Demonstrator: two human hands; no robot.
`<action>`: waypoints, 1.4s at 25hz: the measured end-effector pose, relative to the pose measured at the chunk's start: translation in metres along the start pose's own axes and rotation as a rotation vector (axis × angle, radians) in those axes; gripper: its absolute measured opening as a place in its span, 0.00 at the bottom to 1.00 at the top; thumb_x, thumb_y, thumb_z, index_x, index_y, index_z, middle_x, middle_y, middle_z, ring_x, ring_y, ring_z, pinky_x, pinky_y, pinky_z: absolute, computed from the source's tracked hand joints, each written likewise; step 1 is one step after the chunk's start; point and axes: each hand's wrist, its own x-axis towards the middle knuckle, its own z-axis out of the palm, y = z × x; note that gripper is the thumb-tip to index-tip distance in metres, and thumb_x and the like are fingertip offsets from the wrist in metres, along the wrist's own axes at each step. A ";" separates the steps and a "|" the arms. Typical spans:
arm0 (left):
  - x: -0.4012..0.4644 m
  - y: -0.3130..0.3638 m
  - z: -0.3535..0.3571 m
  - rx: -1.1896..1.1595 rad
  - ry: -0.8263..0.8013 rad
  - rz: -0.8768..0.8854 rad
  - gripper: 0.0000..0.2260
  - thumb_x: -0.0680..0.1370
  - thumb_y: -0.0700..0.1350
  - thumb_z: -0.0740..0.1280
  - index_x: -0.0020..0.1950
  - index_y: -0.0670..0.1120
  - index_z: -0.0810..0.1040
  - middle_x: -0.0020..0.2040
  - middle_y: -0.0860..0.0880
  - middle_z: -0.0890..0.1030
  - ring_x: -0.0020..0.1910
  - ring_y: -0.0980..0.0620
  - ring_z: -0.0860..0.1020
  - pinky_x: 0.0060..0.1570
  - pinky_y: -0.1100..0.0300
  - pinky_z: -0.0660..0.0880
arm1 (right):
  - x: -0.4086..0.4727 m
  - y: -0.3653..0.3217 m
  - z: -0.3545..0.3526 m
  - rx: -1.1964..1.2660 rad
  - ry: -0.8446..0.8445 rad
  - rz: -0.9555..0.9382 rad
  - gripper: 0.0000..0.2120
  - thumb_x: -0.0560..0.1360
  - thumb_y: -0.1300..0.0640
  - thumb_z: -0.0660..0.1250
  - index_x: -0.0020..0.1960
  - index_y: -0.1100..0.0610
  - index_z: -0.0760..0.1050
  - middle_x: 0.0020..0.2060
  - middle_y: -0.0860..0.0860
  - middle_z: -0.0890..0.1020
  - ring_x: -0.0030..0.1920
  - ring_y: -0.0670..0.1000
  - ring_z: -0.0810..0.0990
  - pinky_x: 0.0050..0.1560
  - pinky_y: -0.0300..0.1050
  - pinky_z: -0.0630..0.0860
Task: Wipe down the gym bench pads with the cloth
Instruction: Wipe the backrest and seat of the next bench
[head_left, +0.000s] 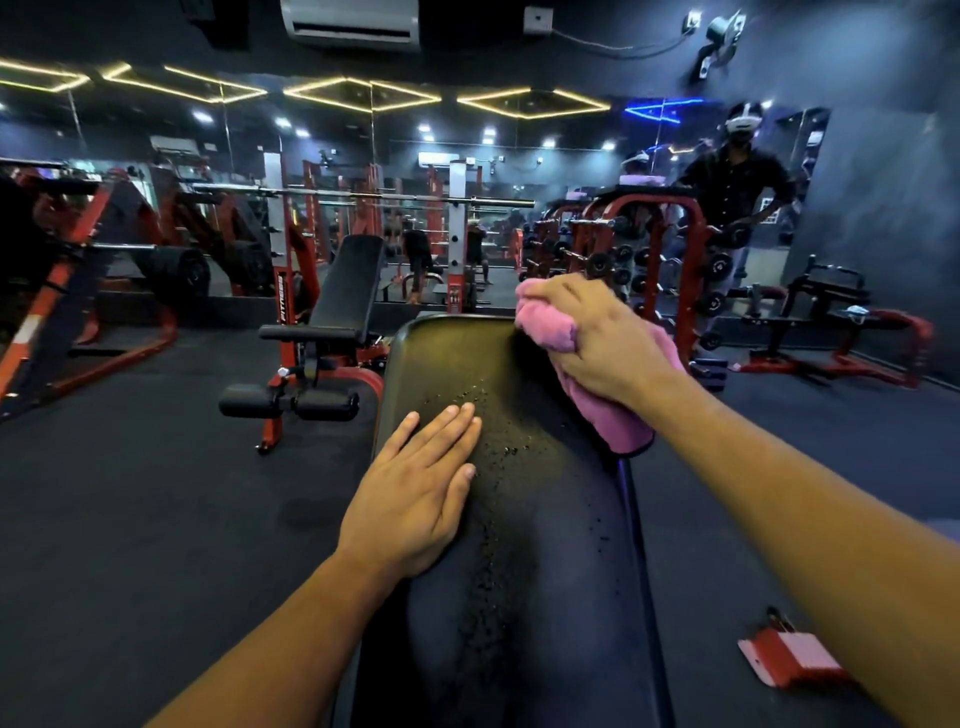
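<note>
Flat left hand (415, 493) presses the bench pad (519, 519); right hand (592, 338) grips the pink cloth (618, 421) at its far right edge.

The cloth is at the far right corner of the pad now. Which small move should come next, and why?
Probably sweep the pink cloth, gripped by the right hand, back toward the body along the middle of the bench pad. Droplets lie there unwiped, beside the flat left hand.
</note>
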 end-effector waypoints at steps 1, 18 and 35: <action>0.000 0.000 0.000 0.007 -0.002 0.002 0.24 0.87 0.52 0.50 0.81 0.47 0.68 0.82 0.52 0.65 0.81 0.56 0.61 0.80 0.50 0.54 | -0.008 -0.004 0.007 -0.043 -0.070 0.021 0.31 0.76 0.53 0.66 0.78 0.50 0.66 0.74 0.51 0.71 0.72 0.60 0.68 0.73 0.61 0.64; 0.000 0.002 0.003 0.032 0.023 0.013 0.24 0.86 0.51 0.51 0.80 0.46 0.68 0.81 0.51 0.65 0.81 0.54 0.63 0.80 0.49 0.56 | -0.123 -0.067 0.023 -0.144 -0.292 -0.045 0.33 0.74 0.46 0.58 0.79 0.44 0.64 0.81 0.47 0.62 0.77 0.56 0.65 0.71 0.59 0.64; -0.001 0.001 0.004 -0.001 0.040 -0.004 0.24 0.85 0.50 0.52 0.80 0.46 0.70 0.80 0.51 0.68 0.80 0.54 0.65 0.80 0.48 0.58 | -0.161 -0.099 0.015 -0.081 -0.332 -0.040 0.33 0.73 0.49 0.62 0.79 0.45 0.66 0.82 0.47 0.60 0.81 0.55 0.60 0.76 0.60 0.61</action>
